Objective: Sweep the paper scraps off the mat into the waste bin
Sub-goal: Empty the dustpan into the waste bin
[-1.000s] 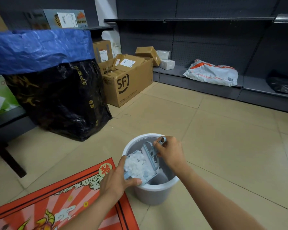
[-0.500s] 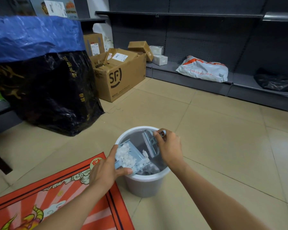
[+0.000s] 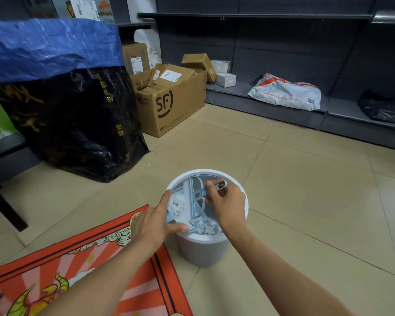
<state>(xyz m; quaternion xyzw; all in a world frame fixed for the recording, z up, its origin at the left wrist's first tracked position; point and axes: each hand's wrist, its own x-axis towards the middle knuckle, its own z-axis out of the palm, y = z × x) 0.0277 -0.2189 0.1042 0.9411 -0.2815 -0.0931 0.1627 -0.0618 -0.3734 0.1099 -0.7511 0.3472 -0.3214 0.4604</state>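
Observation:
A small grey waste bin [image 3: 203, 249] with a white rim stands on the tile floor beside the corner of a red patterned mat [image 3: 82, 265]. My left hand [image 3: 153, 222] grips a pale blue dustpan [image 3: 172, 218] tilted steeply over the bin's mouth. White paper scraps [image 3: 177, 205] lie on the pan, and more scraps [image 3: 203, 228] sit inside the bin. My right hand [image 3: 224, 201] holds a small blue hand brush [image 3: 197, 195] by its handle, its head against the pan inside the bin.
A big black sack with a blue cover [image 3: 62, 106] stands to the left. An SF cardboard box [image 3: 171, 103] sits behind it. Low grey shelving [image 3: 283, 108] along the back wall carries a white parcel bag [image 3: 285, 92] and a black bag [image 3: 383, 108].
The dustpan has tipped steeper over the bin, and many scraps have slid off it into the bin. The brush head has come down against the pan.

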